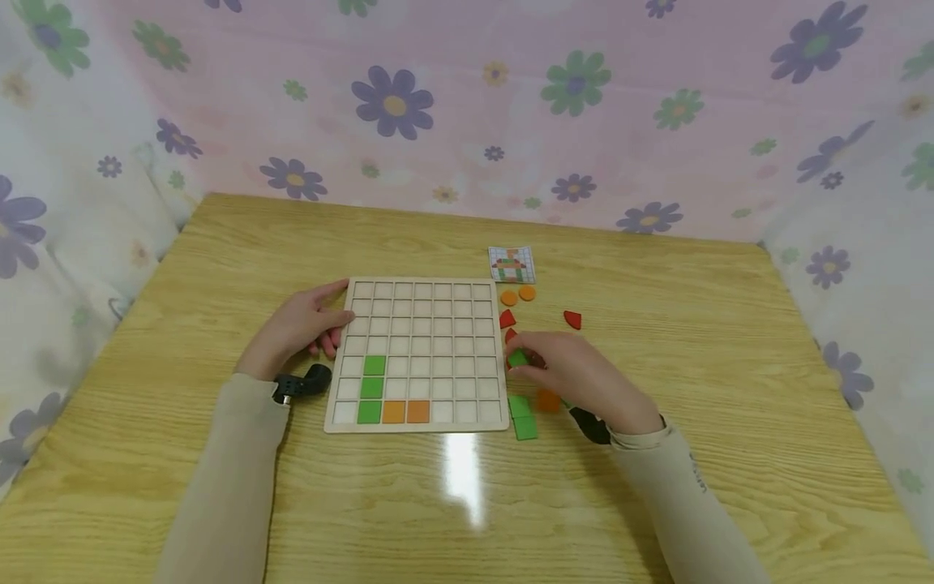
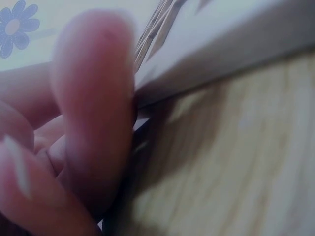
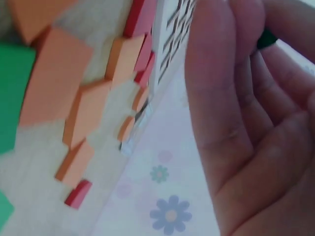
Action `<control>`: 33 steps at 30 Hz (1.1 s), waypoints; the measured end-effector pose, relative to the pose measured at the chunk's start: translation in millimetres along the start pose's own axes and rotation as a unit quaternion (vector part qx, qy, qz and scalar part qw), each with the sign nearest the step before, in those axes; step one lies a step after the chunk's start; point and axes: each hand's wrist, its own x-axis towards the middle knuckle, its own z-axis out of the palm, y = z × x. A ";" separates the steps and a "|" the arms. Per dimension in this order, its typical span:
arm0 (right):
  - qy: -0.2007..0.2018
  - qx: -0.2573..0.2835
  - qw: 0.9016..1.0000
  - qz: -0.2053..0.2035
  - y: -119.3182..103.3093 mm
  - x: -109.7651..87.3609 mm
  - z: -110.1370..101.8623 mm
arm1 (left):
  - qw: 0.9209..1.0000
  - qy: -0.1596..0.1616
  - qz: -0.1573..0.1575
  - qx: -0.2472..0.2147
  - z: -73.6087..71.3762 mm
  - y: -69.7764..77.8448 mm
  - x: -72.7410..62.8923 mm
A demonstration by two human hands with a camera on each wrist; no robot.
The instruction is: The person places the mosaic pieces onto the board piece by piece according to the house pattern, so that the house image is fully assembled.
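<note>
A wooden grid board [image 1: 419, 431] lies flat on the table. Three green square tiles [image 1: 371, 388] stand in a column in its second column from the left, and two orange square tiles [image 1: 405, 412] continue along its bottom row. My left hand [image 1: 295, 324] rests against the board's left edge, its index finger at the far corner and its thumb on the rim. Just beyond the right edge, my right hand [image 1: 584, 373] pinches a green square tile [image 1: 517, 358] between thumb and fingers. Only a corner of that held tile [image 3: 267, 39] shows in the right wrist view.
Right of the board lie loose green squares [image 1: 524, 427], orange squares [image 1: 549, 400], red quarter-round pieces [image 1: 572, 319] and two orange discs [image 1: 527, 293]. A small pattern card [image 1: 512, 265] lies behind them. Flowered cloth [image 1: 467, 162] hangs around the table [image 1: 730, 341].
</note>
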 end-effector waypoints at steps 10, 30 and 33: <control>0.002 0.033 0.999 0.014 -13.4 4.0 7.1 | 1.000 -0.005 0.000 -0.015 0.3 -0.9 -2.9; -0.010 0.037 0.999 0.032 -35.2 8.8 33.2 | 1.000 -0.004 0.002 -0.004 -0.5 2.5 -2.5; -0.006 0.048 0.998 0.035 -36.6 8.7 35.8 | 1.000 -0.004 0.003 -0.001 -0.2 3.6 -1.1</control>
